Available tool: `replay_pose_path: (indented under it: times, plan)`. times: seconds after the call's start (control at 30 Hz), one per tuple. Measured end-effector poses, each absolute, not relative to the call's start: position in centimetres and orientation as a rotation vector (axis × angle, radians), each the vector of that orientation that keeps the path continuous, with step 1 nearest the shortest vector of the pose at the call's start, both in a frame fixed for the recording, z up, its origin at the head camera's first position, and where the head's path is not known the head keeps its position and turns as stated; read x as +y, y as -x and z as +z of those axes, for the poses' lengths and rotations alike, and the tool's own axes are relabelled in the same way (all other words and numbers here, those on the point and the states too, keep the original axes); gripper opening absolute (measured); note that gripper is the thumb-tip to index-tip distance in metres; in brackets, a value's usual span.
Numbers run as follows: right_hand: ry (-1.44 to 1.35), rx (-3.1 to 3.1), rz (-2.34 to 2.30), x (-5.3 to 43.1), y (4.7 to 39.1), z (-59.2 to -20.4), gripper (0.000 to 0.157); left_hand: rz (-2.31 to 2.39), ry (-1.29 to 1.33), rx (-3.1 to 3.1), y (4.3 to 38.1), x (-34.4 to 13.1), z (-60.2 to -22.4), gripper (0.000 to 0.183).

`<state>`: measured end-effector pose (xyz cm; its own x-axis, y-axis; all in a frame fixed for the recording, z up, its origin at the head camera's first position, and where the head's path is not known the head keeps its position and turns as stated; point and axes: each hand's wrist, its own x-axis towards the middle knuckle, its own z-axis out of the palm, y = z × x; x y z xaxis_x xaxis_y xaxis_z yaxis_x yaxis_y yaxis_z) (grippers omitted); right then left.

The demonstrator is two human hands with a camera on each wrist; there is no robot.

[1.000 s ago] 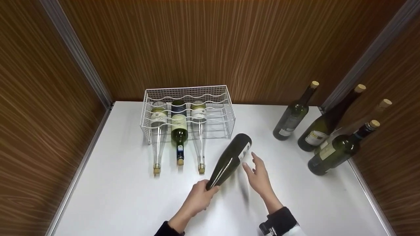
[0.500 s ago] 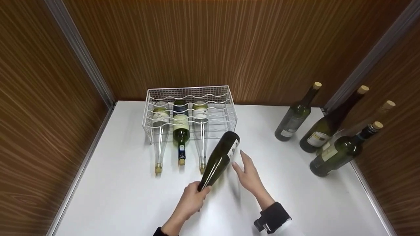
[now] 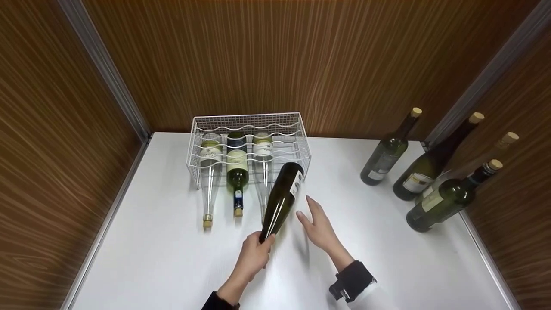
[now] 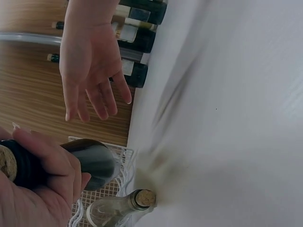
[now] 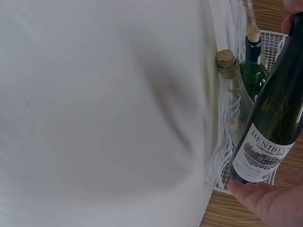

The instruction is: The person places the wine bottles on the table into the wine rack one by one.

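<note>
A dark green wine bottle (image 3: 280, 196) hangs tilted above the white tabletop, base pointing away and toward the rack. My left hand (image 3: 253, 257) grips it by the neck; the cork end shows beside that hand in the left wrist view. To the right of the base, my right hand (image 3: 320, 228) is held with fingers extended, apart from the glass in the head view. The label (image 5: 260, 153) faces the right wrist camera. Behind the bottle stands a white wire wine rack (image 3: 245, 115) with three corked bottles lying in it, the rightmost clear bottle (image 3: 261, 172) partly covered.
At the right, several corked bottles stand upright, including a dark one (image 3: 384, 161) and a green one with a pale label (image 3: 443, 200). Wood-grain panels (image 3: 258, 56) enclose the table (image 3: 142, 241) at the back and both sides. The rack's rightmost slot holds no bottle.
The bottle has moved left and away from me, its base now reaching the rack's front right in the head view. My right hand has followed leftward, its fingers still extended.
</note>
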<state>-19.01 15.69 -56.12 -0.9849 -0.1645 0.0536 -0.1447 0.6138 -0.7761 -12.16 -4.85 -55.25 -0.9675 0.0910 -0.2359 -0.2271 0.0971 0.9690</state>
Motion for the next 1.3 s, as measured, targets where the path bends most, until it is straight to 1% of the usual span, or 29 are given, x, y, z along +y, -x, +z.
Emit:
replay_pose_path:
  times: [0.27,0.73,0.9,1.1,1.3]
  plan:
    - [0.301,2.818,-1.335,15.9,19.0,-56.3,0.066,2.044,0.192,2.155,13.6,-3.3,-55.8,0.024]
    - [0.261,2.803,-1.325,15.9,19.3,-56.5,0.064,2.039,0.28,2.214,16.4,-1.1,-57.2,0.025]
    - [0.263,2.813,-1.327,15.9,19.6,-56.6,0.063,2.05,0.287,2.242,17.2,-0.5,-57.7,0.026]
    - [0.267,2.817,-1.317,16.0,20.2,-56.8,0.065,2.059,0.264,2.289,18.2,0.4,-58.1,0.028]
    - [0.285,2.821,-1.327,16.2,20.6,-56.9,0.066,1.949,0.307,2.418,19.6,1.4,-58.1,0.03]
